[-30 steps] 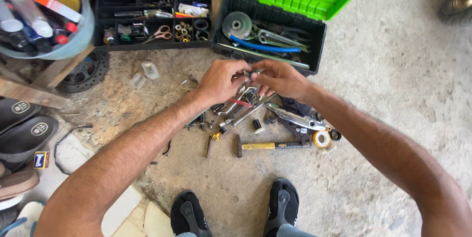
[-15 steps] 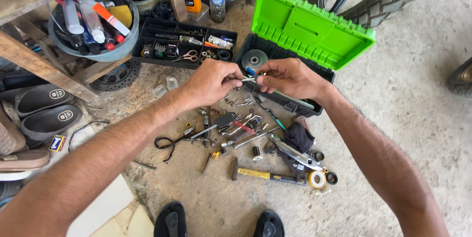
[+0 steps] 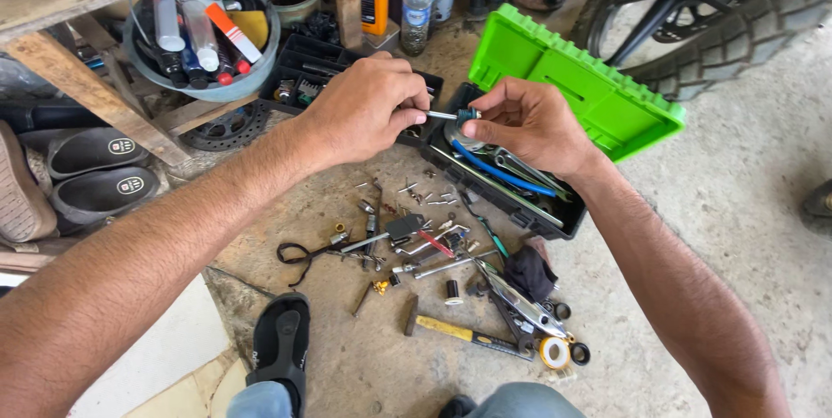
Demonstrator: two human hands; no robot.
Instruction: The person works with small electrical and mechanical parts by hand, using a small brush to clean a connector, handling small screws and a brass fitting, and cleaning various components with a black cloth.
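Note:
My left hand [image 3: 368, 110] and my right hand [image 3: 524, 123] meet above the open black toolbox [image 3: 520, 210] with its green lid [image 3: 563, 80]. Between them I hold a small metal rod with a dark teal end piece [image 3: 455, 114]. The left fingers pinch the shiny shaft, the right fingertips grip the dark end. Both hands hover over the ground, above scattered tools [image 3: 416, 245]. Blue-handled tools and a round disc lie inside the toolbox under my right hand.
A hammer [image 3: 468, 336], tape rolls [image 3: 555, 351], pliers and screws lie on the concrete. A black parts tray [image 3: 303, 67], a tub of tubes [image 3: 204, 37], bottles, a wooden bench leg, sandals at left and a motorcycle tyre [image 3: 745, 19] at top right surround the spot.
The view has tilted up and both hands rose from the tool pile to above the toolbox, still holding the small rod between them.

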